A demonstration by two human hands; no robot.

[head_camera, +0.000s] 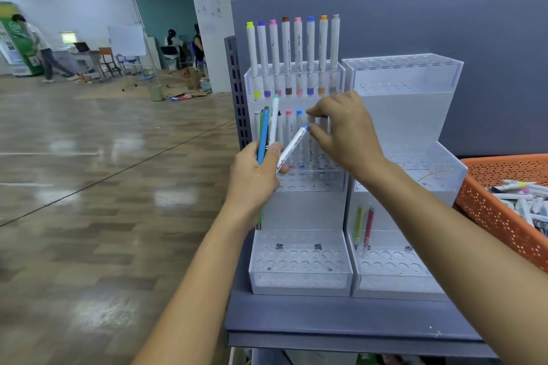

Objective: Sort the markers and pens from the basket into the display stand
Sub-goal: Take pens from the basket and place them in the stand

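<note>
A grey metal shelf [341, 317] carries two clear acrylic tiered display stands side by side. The left stand [296, 284] is partly filled and the right stand [400, 98] is almost bare. At the right edge is an orange perforated plastic basket [489, 204] heaped with white markers. Both hands are raised in front of the left stand's middle tier. The left hand [252, 178] grips a small bundle: a blue pen [263, 136], a green one behind it, and an upright white marker with a green cap [274, 118]. Its fingers [277, 148] also hold a white acrylic marker with a blue cap [292, 147]. The coming move turns on that last marker. Its long axis slants from the left hand up and to the right, and its blue end is just at the thumb of the right hand [347, 133], so the right hand is plainly the nearer one to take it. The right hand's fingers [314, 132] are curled, with thumb and forefinger narrowly apart over the dark-capped markers seated in the middle row. I cannot tell whether they are pinching anything. To seat it, the marker would likely need turning upright, to match the row of white markers [298, 47] in the top tier. The middle tier's front holes look free.
</note>
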